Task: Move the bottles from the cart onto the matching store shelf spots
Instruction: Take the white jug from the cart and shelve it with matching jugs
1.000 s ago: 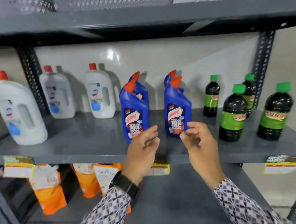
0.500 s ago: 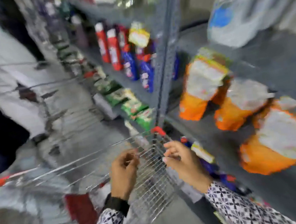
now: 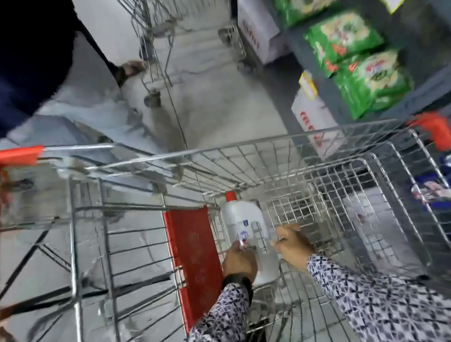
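Observation:
I look down into a wire shopping cart [image 3: 272, 143]. One white bottle [image 3: 243, 220] with a red cap lies on the cart floor, cap pointing away from me, beside the red child-seat flap [image 3: 194, 255]. My left hand [image 3: 237, 261] is closed over the bottle's lower left side, fingers on its label. My right hand [image 3: 293, 245] sits at the bottle's right edge with its fingers curled, thumb touching the bottle; blur hides whether it grips. Both patterned sleeves reach down into the cart.
A grey store shelf on the right holds green packets [image 3: 344, 37], with white boxes [image 3: 256, 23] below it. Blue packets [image 3: 445, 193] show through the cart's right wall. Another wire cart [image 3: 153, 22] stands ahead, and a person in dark clothing [image 3: 2, 56] stands at the left.
My view swung from the shelf of blue, white and dark bottles down to the cart. Both hands dropped from the shelf front, past the cart rim, onto the white bottle.

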Demonstrator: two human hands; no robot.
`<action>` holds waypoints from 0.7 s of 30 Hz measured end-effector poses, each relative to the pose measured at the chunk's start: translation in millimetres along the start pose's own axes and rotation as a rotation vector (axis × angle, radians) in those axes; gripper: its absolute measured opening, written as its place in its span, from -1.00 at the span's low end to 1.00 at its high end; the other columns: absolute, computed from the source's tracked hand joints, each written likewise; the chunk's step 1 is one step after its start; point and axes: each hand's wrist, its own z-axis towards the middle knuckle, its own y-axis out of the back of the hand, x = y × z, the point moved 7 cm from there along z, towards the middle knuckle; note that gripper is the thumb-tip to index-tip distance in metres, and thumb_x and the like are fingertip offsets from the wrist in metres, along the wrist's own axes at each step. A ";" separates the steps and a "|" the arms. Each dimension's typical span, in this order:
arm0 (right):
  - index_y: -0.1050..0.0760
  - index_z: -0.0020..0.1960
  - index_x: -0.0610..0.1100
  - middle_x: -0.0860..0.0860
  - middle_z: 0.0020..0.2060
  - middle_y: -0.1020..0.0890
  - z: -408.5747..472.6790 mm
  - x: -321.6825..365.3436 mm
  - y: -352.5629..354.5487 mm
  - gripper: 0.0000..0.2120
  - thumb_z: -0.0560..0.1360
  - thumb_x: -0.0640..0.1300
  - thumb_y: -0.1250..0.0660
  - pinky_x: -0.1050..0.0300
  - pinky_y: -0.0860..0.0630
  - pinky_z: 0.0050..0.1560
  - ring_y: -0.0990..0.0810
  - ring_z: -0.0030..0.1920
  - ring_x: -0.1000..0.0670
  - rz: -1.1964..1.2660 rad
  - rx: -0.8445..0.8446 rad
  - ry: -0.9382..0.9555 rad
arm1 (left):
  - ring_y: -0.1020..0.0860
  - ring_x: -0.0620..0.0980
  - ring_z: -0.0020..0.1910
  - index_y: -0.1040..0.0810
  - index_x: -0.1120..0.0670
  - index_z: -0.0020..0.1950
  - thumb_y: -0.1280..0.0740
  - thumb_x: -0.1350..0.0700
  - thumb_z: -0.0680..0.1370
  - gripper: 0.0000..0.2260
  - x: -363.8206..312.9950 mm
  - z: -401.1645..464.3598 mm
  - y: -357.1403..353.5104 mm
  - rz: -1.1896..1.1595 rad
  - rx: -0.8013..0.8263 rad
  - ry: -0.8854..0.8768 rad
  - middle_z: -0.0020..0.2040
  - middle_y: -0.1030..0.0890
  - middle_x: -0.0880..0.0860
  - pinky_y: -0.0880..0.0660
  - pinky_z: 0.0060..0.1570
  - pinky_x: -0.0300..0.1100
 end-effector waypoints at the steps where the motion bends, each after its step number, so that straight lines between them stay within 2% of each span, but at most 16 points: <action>1: -0.57 0.10 -0.10 0.02 -0.04 -0.57 12.2 -7.6 -10.6 -0.90 0.60 -0.12 -0.37 0.15 -0.47 -0.06 -0.62 -0.04 -0.04 -0.007 0.005 -0.008 | -0.64 -0.08 0.24 -0.56 0.13 0.37 -0.23 0.14 0.65 -0.69 10.4 13.7 -8.0 -0.029 -0.016 0.018 0.20 -0.68 0.15 -0.50 0.21 -0.26; 2: -0.55 0.15 -0.12 0.00 0.00 -0.59 23.5 -14.4 -18.6 -0.85 0.63 -0.09 -0.34 0.16 -0.48 -0.09 -0.61 -0.05 -0.02 -0.004 0.005 -0.023 | -0.62 -0.43 0.01 -0.59 0.12 0.30 -0.23 0.15 0.65 -0.73 16.9 26.7 -15.4 -0.040 -0.039 -0.005 -0.02 -0.73 0.02 -0.47 0.04 -0.49; 3: -0.53 0.22 -0.17 -0.07 0.06 -0.64 32.3 -19.5 -23.8 -0.77 0.65 -0.05 -0.32 0.15 -0.51 -0.13 -0.63 -0.03 -0.05 0.000 0.005 -0.036 | -0.51 -0.63 -0.21 -0.61 0.09 0.17 -0.22 0.16 0.65 -0.80 20.4 37.6 -17.9 0.006 -0.088 -0.041 -0.25 -0.70 -0.08 -0.38 -0.14 -0.65; 4: -0.53 0.27 -0.22 -0.14 0.13 -0.67 38.7 -21.8 -27.5 -0.68 0.66 0.00 -0.29 0.15 -0.54 -0.14 -0.64 -0.03 -0.07 0.014 0.007 -0.039 | -0.40 -0.71 -0.32 -0.57 0.03 0.02 -0.19 0.16 0.67 -0.83 21.8 44.3 -20.3 0.126 -0.096 -0.081 -0.35 -0.67 -0.21 -0.33 -0.18 -0.70; 5: -0.54 0.28 -0.24 -0.18 0.15 -0.68 44.2 -23.1 -31.6 -0.61 0.68 0.06 -0.26 0.12 -0.57 -0.12 -0.66 -0.02 -0.09 0.034 0.013 -0.033 | -0.46 -0.61 -0.41 -0.50 -0.01 -0.10 -0.15 0.16 0.71 -0.76 24.8 49.3 -24.3 0.028 -0.075 -0.087 -0.44 -0.63 -0.28 -0.38 -0.26 -0.67; 7: -0.55 0.29 -0.21 -0.19 0.13 -0.68 46.7 -23.2 -38.6 -0.51 0.67 0.19 -0.18 0.02 -0.63 -0.04 -0.68 0.02 -0.12 0.086 0.031 -0.057 | -0.56 -0.26 -0.57 -0.46 0.10 -0.20 -0.07 0.16 0.74 -0.65 33.6 50.2 -25.9 -0.477 -0.078 -0.038 -0.57 -0.58 -0.02 -0.49 -0.48 -0.46; 8: -0.53 0.31 -0.20 -0.17 0.11 -0.66 46.4 -22.8 -41.5 -0.47 0.66 0.24 -0.18 0.04 -0.62 -0.08 -0.67 0.03 -0.11 0.119 0.024 -0.080 | -0.58 -0.15 -0.59 -0.49 0.17 -0.21 -0.07 0.16 0.73 -0.63 37.3 52.5 -28.8 -0.683 -0.034 -0.010 -0.53 -0.59 0.02 -0.54 -0.51 -0.35; 11: -0.55 0.17 -0.26 -0.21 -0.06 -0.60 42.1 -18.2 -45.8 -0.45 0.64 0.25 -0.20 0.03 -0.55 -0.13 -0.62 -0.08 -0.12 0.105 -0.051 -0.090 | -0.55 -0.12 -0.62 -0.47 0.20 -0.16 -0.06 0.22 0.73 -0.68 41.3 53.7 -37.7 -0.781 0.039 0.010 -0.42 -0.60 0.08 -0.49 -0.59 -0.37; 13: -0.54 0.04 -0.28 -0.18 -0.17 -0.60 39.5 -13.5 -46.7 -0.53 0.65 0.17 -0.24 0.00 -0.59 -0.13 -0.61 -0.17 -0.17 0.014 -0.101 -0.077 | -0.55 -0.29 -0.58 -0.46 0.13 -0.15 -0.07 0.20 0.75 -0.69 52.4 57.6 -36.5 -0.501 -0.053 0.023 -0.48 -0.63 -0.05 -0.45 -0.53 -0.49; 14: -0.53 0.07 -0.28 -0.10 -0.22 -0.55 36.1 -8.5 -47.1 -0.59 0.67 0.11 -0.26 0.14 -0.60 -0.26 -0.57 -0.26 -0.11 -0.018 -0.114 -0.076 | -0.54 -0.44 -0.49 -0.48 0.07 -0.13 -0.10 0.19 0.74 -0.71 53.6 58.9 -37.4 -0.281 -0.054 -0.003 -0.44 -0.67 -0.14 -0.40 -0.43 -0.61; 15: -0.51 0.18 -0.31 -0.03 -0.23 -0.51 31.7 -2.0 -46.6 -0.62 0.68 0.04 -0.26 0.35 -0.50 -0.42 -0.52 -0.32 0.00 -0.030 -0.117 -0.071 | -0.49 -0.63 -0.28 -0.53 0.05 -0.04 -0.13 0.18 0.72 -0.77 46.9 53.2 -39.5 -0.072 -0.021 -0.010 -0.22 -0.71 -0.27 -0.36 -0.22 -0.69; 16: -0.46 0.29 -0.32 -0.02 -0.18 -0.52 27.1 5.3 -47.0 -0.60 0.70 0.02 -0.24 0.45 -0.45 -0.47 -0.52 -0.31 0.05 -0.035 -0.107 -0.062 | -0.45 -0.66 -0.01 -0.57 0.12 0.12 -0.15 0.17 0.70 -0.80 50.1 48.7 -40.7 -0.103 -0.032 0.048 0.06 -0.71 -0.19 -0.34 0.04 -0.66; 17: -0.42 0.37 -0.30 -0.08 -0.07 -0.58 22.4 12.0 -46.6 -0.55 0.71 0.05 -0.20 0.44 -0.53 -0.33 -0.60 -0.21 0.02 -0.059 -0.107 -0.045 | -0.52 -0.42 0.23 -0.57 0.21 0.25 -0.17 0.18 0.69 -0.75 52.1 42.6 -38.2 -0.098 -0.037 0.076 0.24 -0.66 0.06 -0.40 0.22 -0.45; 18: -0.40 0.41 -0.26 -0.17 0.08 -0.62 14.1 18.3 -41.7 -0.51 0.70 0.11 -0.16 0.26 -0.63 -0.06 -0.67 -0.02 -0.09 -0.117 -0.125 -0.033 | -0.58 0.04 0.32 -0.56 0.31 0.27 -0.17 0.19 0.68 -0.71 45.8 34.6 -38.3 -0.106 -0.004 0.062 0.29 -0.60 0.28 -0.47 0.31 -0.08; 19: -0.41 0.41 -0.22 -0.21 0.22 -0.61 4.6 23.6 -33.9 -0.51 0.69 0.14 -0.13 0.06 -0.59 0.20 -0.64 0.18 -0.17 -0.204 -0.148 -0.019 | -0.58 0.32 0.25 -0.55 0.39 0.21 -0.16 0.21 0.68 -0.71 36.8 24.9 -34.2 -0.166 0.006 0.028 0.24 -0.58 0.42 -0.51 0.23 0.12; 21: -0.48 0.32 -0.16 -0.22 0.28 -0.62 -22.6 29.8 -10.7 -0.51 0.66 0.19 -0.14 -0.08 -0.52 0.30 -0.60 0.29 -0.23 -0.298 -0.214 -0.011 | -0.58 0.40 0.22 -0.53 0.37 0.24 -0.15 0.22 0.69 -0.73 23.0 3.4 -25.9 -0.239 0.060 0.021 0.22 -0.58 0.45 -0.53 0.17 0.16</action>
